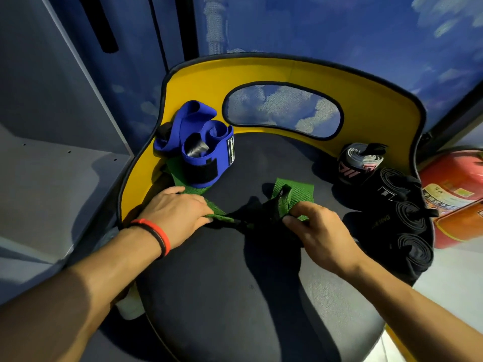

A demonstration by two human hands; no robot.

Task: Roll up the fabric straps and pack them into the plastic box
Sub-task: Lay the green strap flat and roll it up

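Observation:
A green fabric strap [286, 190] with a black end lies across the dark seat [235, 283] of a chair. My left hand [180, 209] lies flat on the strap's left stretch, fingers straight, pressing it down. My right hand [316, 228] pinches the strap's folded green and black end between curled fingers and thumb. A loosely coiled blue strap [206, 150] stands at the back left of the seat, over part of the green one. At the right edge lie a grey and pink rolled strap [359, 163] and several black rolled straps [407, 223]. No plastic box is in view.
The chair's yellow backrest [366, 90] with a mesh window curves round the back of the seat. A red extinguisher [454, 189] lies on the floor at the right. Grey cabinet panels [52, 126] stand at the left.

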